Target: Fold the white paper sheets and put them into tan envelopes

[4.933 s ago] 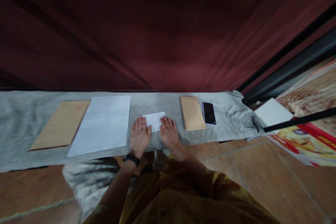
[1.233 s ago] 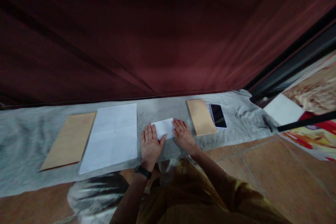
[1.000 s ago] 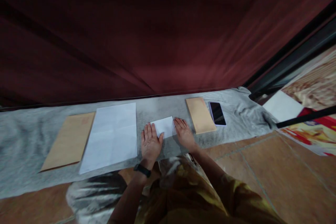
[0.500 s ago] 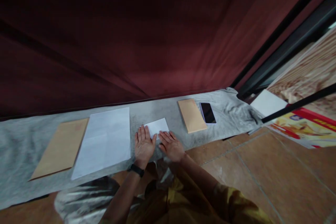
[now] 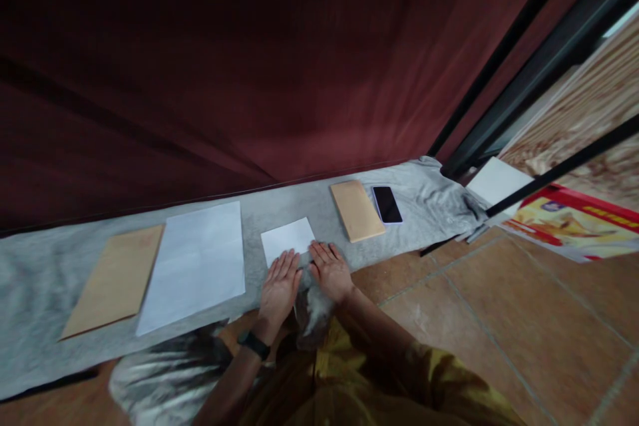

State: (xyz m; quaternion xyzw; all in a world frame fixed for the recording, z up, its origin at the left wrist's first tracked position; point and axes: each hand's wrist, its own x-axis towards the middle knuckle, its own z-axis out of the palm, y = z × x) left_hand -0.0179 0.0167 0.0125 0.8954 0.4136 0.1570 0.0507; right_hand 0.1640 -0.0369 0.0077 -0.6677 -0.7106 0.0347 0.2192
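Observation:
A small white folded sheet of paper (image 5: 286,237) lies on the grey cloth (image 5: 279,205) in front of me. My left hand (image 5: 281,286) rests flat with its fingers stretched over the paper's near edge. Its wrist carries a dark watch band. At the near right corner of the same paper is my right hand (image 5: 331,273), also flat, fingertips touching or just beside it. Left of my hands lies a large white sheet (image 5: 197,266), with faint creases. Its left edge meets a brown envelope (image 5: 117,279).
To the right, a stack of brown envelopes (image 5: 357,210) lies beside a phone (image 5: 387,205) with a dark screen. A dark red curtain (image 5: 279,80) hangs behind the cloth. Black poles (image 5: 504,53), a white board (image 5: 499,181) and a printed red-yellow box (image 5: 574,219) stand at the right.
My left hand has slid back toward me and slightly right, baring more of the small paper. My right hand stays near its right corner. The whole view has shifted slightly.

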